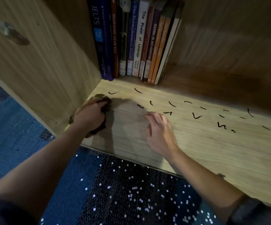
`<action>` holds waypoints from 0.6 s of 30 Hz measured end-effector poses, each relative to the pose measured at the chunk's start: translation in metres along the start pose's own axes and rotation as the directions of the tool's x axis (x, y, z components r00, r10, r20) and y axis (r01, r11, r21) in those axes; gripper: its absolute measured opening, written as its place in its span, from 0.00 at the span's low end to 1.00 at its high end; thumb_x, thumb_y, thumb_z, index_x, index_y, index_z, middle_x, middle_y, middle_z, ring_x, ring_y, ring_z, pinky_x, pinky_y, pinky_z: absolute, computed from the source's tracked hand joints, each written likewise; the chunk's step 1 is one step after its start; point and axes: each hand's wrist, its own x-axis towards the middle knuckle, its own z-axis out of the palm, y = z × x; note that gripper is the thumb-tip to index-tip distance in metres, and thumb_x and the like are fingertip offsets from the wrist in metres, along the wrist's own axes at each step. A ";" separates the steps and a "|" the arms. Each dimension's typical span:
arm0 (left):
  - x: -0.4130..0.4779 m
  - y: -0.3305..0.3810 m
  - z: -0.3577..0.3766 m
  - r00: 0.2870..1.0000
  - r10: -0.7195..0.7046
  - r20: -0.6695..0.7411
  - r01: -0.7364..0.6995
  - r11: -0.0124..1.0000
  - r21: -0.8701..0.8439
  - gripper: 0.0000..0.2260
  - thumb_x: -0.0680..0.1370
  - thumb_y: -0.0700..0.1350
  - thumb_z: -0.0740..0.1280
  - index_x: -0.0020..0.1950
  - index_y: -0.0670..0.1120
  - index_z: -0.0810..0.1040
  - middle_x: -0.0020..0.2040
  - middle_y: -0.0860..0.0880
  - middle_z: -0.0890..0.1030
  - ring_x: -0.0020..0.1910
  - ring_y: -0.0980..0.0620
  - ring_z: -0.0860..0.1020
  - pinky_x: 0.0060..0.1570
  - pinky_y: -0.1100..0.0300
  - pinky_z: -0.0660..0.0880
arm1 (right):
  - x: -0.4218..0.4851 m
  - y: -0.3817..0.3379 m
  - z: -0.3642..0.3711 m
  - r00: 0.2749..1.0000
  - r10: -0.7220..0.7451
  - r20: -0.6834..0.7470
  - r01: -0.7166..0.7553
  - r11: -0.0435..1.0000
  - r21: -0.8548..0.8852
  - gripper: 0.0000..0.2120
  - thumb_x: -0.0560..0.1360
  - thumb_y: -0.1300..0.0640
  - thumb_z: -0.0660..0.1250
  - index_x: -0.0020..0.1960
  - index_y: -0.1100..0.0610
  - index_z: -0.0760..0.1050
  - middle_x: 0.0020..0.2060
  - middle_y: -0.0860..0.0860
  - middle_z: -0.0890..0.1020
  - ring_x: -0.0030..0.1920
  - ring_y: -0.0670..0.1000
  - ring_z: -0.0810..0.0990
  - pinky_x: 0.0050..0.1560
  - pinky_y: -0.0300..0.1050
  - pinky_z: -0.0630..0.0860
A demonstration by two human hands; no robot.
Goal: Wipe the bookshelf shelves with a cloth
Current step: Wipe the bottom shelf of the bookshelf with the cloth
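My left hand (91,115) is clenched around a crumpled brown cloth (103,101), pressing it down on the pale wood-grain bookshelf shelf (196,143) in its front left corner, just beside the upright wooden side panel (42,62). The cloth bulges out past my knuckles toward the back of the shelf and shows again under my wrist. My right hand (159,127) lies near it on the same board, holding nothing, its fingers loosely bent with the tips touching the wood. Short black scribbled marks (196,116) are scattered over the shelf, mostly to the right of my hands. A row of upright paperback books (138,38) stands at the back left. Below the shelf edge lies blue carpet (10,135) and dark sequinned fabric (123,192).
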 end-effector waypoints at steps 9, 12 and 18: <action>-0.045 0.017 0.019 0.965 0.260 0.033 -0.261 0.965 0.015 0.24 0.78 0.43 0.60 0.73 0.55 0.63 0.74 0.56 0.61 0.71 0.49 0.62 0.68 0.50 0.64 | 0.011 -0.005 -0.010 0.995 0.016 0.096 -0.010 0.998 -0.065 0.19 0.78 0.56 0.55 0.67 0.58 0.69 0.59 0.48 0.70 0.58 0.50 0.66 0.62 0.46 0.63; -0.014 0.003 0.010 0.995 0.094 0.013 -0.094 0.994 0.048 0.24 0.79 0.44 0.59 0.75 0.50 0.61 0.75 0.48 0.60 0.70 0.43 0.64 0.68 0.48 0.63 | 0.016 -0.006 -0.006 0.994 -0.005 0.109 0.012 0.998 -0.059 0.19 0.78 0.52 0.55 0.67 0.58 0.68 0.62 0.50 0.69 0.60 0.52 0.66 0.64 0.48 0.62; 0.067 0.016 0.009 0.996 -0.042 -0.074 0.041 0.999 -0.010 0.21 0.78 0.42 0.61 0.71 0.46 0.67 0.71 0.43 0.64 0.68 0.41 0.64 0.68 0.50 0.63 | 0.017 -0.003 0.003 1.000 -0.015 0.026 0.017 0.999 -0.051 0.27 0.73 0.45 0.47 0.63 0.58 0.70 0.60 0.51 0.72 0.59 0.53 0.68 0.61 0.50 0.65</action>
